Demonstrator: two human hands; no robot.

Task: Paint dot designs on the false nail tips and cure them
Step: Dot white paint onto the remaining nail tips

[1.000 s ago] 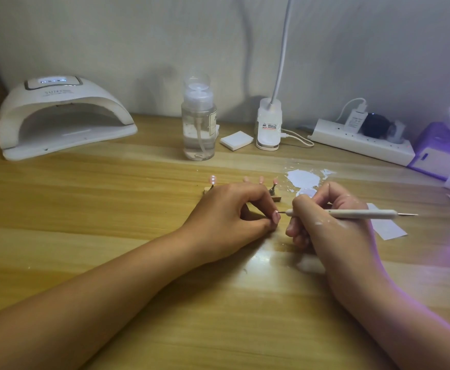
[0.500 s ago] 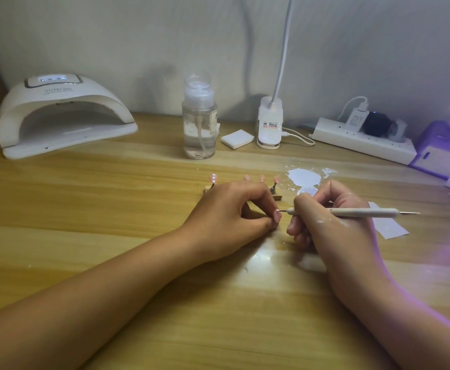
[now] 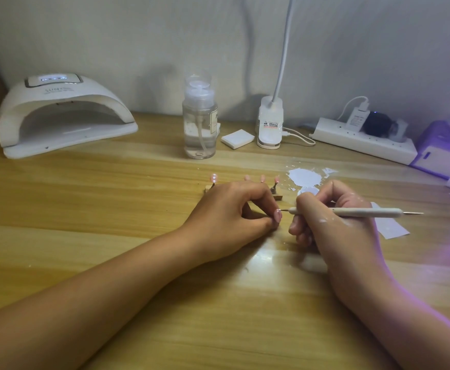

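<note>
Two hands are rested on the wooden table. A pink nail tip is pinched between the curled thumb and forefinger of the left hand. A dotting tool is gripped pen-style in the right hand, with its point set against that tip. More tips are noted just behind the left hand, and the curing lamp far left.

Glossy wood-grain table; smooth white plastic lamp.
</note>
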